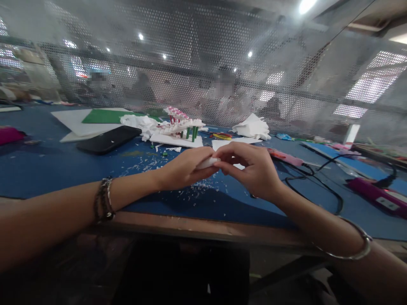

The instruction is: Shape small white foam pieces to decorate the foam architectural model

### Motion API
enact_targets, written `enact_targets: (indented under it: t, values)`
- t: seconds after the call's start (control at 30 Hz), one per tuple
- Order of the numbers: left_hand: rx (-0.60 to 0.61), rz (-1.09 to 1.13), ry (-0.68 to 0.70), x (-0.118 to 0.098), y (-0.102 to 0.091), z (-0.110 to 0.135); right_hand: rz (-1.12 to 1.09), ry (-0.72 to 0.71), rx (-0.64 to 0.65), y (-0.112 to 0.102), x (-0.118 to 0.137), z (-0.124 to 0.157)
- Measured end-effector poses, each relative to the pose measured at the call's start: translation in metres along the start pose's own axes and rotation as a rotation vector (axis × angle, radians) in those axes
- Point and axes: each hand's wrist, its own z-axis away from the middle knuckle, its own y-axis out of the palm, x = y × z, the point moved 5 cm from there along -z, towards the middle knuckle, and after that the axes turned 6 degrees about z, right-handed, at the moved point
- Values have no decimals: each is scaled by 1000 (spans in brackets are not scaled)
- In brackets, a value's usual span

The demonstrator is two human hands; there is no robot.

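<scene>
My left hand (pixel 184 169) and my right hand (pixel 254 169) meet above the blue table (pixel 47 169). Both pinch a small white piece (pixel 208 162) between their fingertips; most of it is hidden by the fingers. White crumbs (pixel 197 188) lie on the table just below the hands. Behind them stands a small white model (pixel 179 129) on a white base, with green posts and pink-and-white parts on top.
A black phone (pixel 108 140) lies at the left, with white and green sheets (pixel 95 118) behind it. Crumpled white paper (pixel 252 127) sits at the back. A black cable (pixel 318 186) and pink tools (pixel 375 192) lie right. A perforated screen (pixel 203 63) backs the table.
</scene>
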Motion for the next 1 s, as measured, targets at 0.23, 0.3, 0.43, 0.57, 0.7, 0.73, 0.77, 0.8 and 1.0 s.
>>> enact_targets:
  t: [0.23,0.3,0.43,0.57,0.7,0.73,0.77,0.8,1.0]
  values:
    - [201,184,-38,-1,4,0,-48,-42,82,1,1,1]
    - [221,215,-55,0,6,0,-35,-43,83,1,1,1]
    - [210,297,-106,2,7,0,-66,-4,75,0,-2,0]
    - [245,590,-259,5,11,2,-119,16,50,-1,-2,-1]
    - [276,871,-329,5,14,4,-235,36,88,0,-3,0]
    - [286,893,-336,5,14,4,-252,43,90,0,-3,1]
    - [297,889,-345,6,13,4,-263,50,85,-1,-4,1]
    - [290,862,-359,8,12,4,-267,58,74,-1,-5,1]
    - [-104,596,-471,32,-11,0,-243,117,-2,-4,-15,0]
